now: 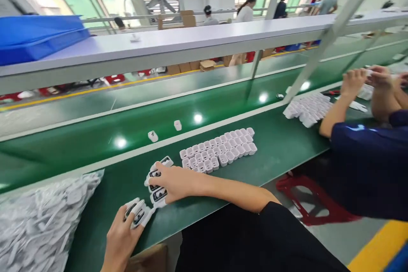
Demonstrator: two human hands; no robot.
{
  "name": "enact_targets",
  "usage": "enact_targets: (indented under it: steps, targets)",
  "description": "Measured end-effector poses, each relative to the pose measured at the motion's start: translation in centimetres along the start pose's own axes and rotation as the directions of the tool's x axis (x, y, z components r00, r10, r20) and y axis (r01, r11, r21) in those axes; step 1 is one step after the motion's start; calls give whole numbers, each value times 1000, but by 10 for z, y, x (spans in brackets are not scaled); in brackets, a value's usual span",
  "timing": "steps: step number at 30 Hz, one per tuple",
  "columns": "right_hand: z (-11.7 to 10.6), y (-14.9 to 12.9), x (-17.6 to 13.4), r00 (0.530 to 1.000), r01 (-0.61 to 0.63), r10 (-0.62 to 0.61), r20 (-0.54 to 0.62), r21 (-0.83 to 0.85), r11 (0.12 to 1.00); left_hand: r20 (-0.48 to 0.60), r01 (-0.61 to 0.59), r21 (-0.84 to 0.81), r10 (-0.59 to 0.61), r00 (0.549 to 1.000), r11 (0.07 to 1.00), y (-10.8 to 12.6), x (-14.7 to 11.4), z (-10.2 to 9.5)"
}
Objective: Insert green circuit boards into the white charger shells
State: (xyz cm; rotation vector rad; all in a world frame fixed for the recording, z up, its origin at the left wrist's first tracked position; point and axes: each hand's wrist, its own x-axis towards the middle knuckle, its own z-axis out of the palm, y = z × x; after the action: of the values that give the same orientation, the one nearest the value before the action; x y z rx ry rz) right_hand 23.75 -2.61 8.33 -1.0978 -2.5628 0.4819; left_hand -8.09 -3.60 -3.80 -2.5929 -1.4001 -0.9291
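Observation:
My left hand [126,229], with white covers on its fingertips, grips a couple of small white plastic housings [139,217] with dark inner parts. Just beyond it, my right hand [174,182] is curled over a short row of similar white housings [158,195] on the green work table [127,182]; its fingers close around them and partly hide them. One more housing [166,161] shows past the right fingers. To the right of that hand, several small white cases [219,148] stand in tight rows, some partly behind my forearm.
A clear bag of white plastic parts [47,216] lies at left. Two white pieces [153,136] sit on the green conveyor belt [216,106]. At right, a co-worker's hands [360,80] hold something small near a pile of white parts [307,108]. A shelf [191,36] spans above the belt.

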Motion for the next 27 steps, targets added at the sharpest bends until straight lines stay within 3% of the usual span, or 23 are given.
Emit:
enact_targets:
  steps: [3,6,7,9,11,13,16,18,20,23,25,27]
  targets:
    - [-30,0,-80,981,-117,141,-130,177,977,-56,101,-89,-106,993,991,10,0,-7]
    - [-53,9,-174,868,-254,378,-322,368,895,-44,142,-150,-150,988,979,34,11,-19]
    - [-60,17,-206,809,-315,466,-359,404,859,-19,131,-178,-137,990,975,46,21,-23]
    - [-72,38,-266,630,-501,649,-426,415,759,38,59,-275,-50,998,960,78,50,-29]
    - [-83,69,-321,447,-703,769,-457,353,618,70,-81,-396,119,990,915,121,91,-27]
    - [-94,102,-371,283,-875,851,-442,245,418,97,-246,-499,335,937,831,176,139,-15]
    - [-109,146,-433,122,-947,896,-428,220,234,141,-394,-628,596,791,671,277,205,27]
    - [-117,168,-465,50,-959,906,-420,235,161,177,-398,-677,662,728,619,351,238,72]
    - [-125,184,-489,-2,-966,914,-405,238,104,236,-341,-692,645,727,637,424,260,125]
    - [-131,201,-510,-44,-971,924,-379,235,51,291,-261,-674,573,766,691,516,273,204]
    - [-131,210,-518,-56,-972,930,-363,232,32,301,-241,-660,545,783,711,559,272,247]
    - [-128,216,-522,-64,-972,933,-355,234,23,310,-215,-647,509,803,732,586,268,280]
